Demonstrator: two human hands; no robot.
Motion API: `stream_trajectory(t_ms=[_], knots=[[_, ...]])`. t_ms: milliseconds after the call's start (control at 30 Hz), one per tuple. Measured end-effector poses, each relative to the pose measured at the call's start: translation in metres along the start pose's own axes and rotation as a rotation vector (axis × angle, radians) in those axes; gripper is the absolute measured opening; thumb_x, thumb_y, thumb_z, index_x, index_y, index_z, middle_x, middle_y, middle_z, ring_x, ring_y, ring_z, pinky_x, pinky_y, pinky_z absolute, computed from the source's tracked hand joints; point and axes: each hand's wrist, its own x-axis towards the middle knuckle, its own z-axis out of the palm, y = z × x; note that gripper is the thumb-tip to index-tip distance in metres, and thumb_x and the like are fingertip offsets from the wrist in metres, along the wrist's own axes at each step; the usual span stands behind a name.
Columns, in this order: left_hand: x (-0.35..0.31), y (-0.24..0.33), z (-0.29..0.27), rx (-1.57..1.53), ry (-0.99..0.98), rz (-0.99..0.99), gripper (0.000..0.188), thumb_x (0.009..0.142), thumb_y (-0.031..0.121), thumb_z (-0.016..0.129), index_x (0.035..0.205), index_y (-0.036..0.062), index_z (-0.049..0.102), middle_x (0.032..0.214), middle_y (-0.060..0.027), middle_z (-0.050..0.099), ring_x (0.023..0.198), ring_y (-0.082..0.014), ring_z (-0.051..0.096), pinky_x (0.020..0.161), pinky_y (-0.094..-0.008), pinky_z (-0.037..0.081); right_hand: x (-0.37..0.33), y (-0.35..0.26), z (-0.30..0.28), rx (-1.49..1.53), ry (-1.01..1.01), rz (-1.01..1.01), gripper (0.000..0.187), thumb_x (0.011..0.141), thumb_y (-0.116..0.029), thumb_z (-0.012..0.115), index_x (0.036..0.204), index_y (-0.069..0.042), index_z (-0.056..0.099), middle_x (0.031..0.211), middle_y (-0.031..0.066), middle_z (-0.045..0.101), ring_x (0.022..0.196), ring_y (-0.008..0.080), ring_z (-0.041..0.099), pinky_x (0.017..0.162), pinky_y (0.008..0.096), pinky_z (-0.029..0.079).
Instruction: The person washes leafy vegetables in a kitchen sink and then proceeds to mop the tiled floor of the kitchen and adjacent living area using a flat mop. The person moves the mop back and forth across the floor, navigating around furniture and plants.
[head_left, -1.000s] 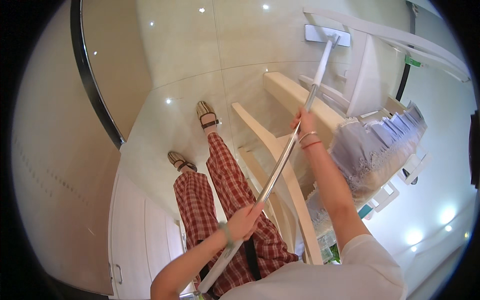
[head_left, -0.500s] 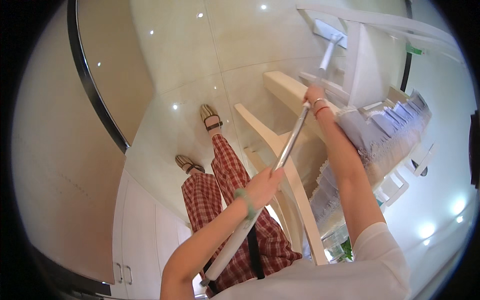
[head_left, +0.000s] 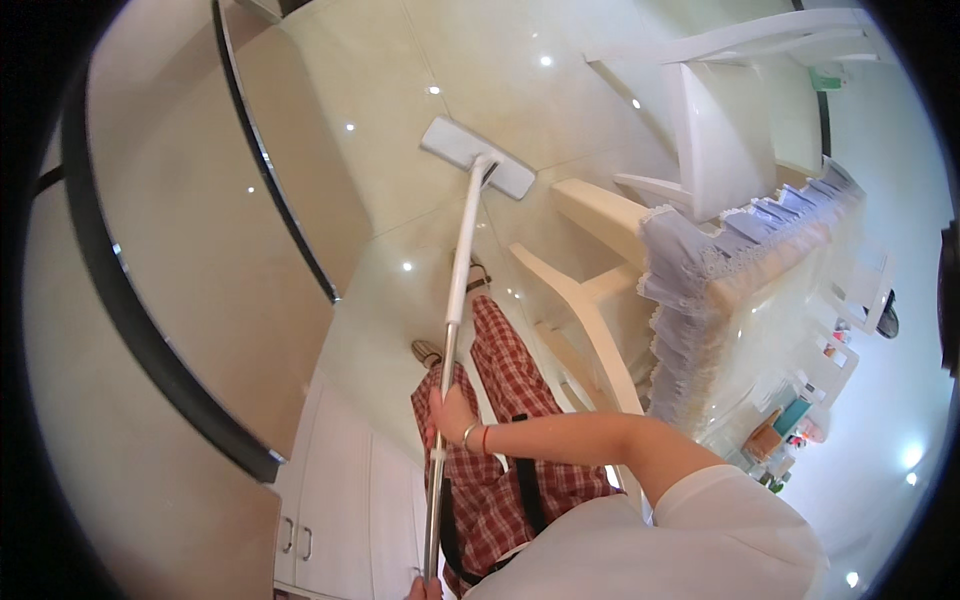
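Observation:
A flat mop (head_left: 466,240) stretches from the bottom edge up across the tiled floor, its upper pole white and its lower pole silvery metal. Its wide, light grey rectangular head (head_left: 458,145) lies flat on the tiles beyond my feet. My right hand (head_left: 455,415), with a silver bangle and a red string at the wrist, is closed round the metal pole in front of my legs. Lower down, my left hand (head_left: 425,588) grips the same pole; the picture's edge cuts off most of it.
To the right stand a white chair (head_left: 725,140), a cream chair (head_left: 590,320) and a table with a frilled lilac cloth (head_left: 680,270) and several small items. On the left are glossy beige panels with dark trim (head_left: 170,340) and white cabinet doors (head_left: 335,480).
The mop head has swung left, out from beside the white chair onto open floor. My right hand came left and nearer my body; my left hand dropped to the bottom edge.

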Motion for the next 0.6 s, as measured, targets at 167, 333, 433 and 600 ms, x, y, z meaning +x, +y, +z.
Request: stream_trajectory(t_ms=[167,333,433,600], knots=[[-0.026,-0.059,0.009,0.005,0.095,-0.120,0.034,0.095,0.034,0.037,0.088,0.0031,0.050,0.076,-0.0276,0.052,0.070,-0.0453,0.049,0.062,-0.0474,0.040,0.005,0.030,0.025,0.105,-0.098,0.218,0.027,0.094,-0.021,0.045,0.092,0.001,0.029,0.061,0.0099,0.048,0.043,0.0206,0.052,0.037,0.0387,0.047],[0.028,-0.083,0.037,0.043,0.061,-0.073,0.036,0.095,0.036,0.043,0.089,0.0014,0.052,0.071,-0.0198,0.056,0.067,-0.0309,0.056,0.060,-0.0403,0.043,0.020,-0.007,-0.006,-0.126,-0.110,-0.181,0.020,0.093,-0.018,0.040,0.087,0.000,0.035,0.057,0.0130,0.050,0.042,0.0263,0.056,0.035,0.0387,0.046],[0.108,-0.015,0.053,-0.396,-0.027,0.030,0.027,0.097,0.026,0.045,0.076,0.0096,0.043,0.053,0.0042,0.040,0.042,-0.0051,0.037,0.037,-0.0230,0.028,0.044,-0.110,-0.020,-0.248,-0.035,-0.406,0.031,0.093,-0.019,0.040,0.069,0.000,0.043,0.046,0.0124,0.051,0.037,0.0253,0.055,0.035,0.0368,0.044],[0.177,0.159,0.022,-0.649,-0.200,0.174,0.029,0.097,0.036,0.042,0.084,0.0107,0.042,0.058,0.0027,0.038,0.044,-0.0065,0.035,0.038,-0.0230,0.031,0.138,-0.268,-0.036,-0.438,0.122,-0.554,0.026,0.088,-0.016,0.044,0.073,0.003,0.050,0.067,0.0173,0.061,0.045,0.0264,0.059,0.040,0.0369,0.048]])
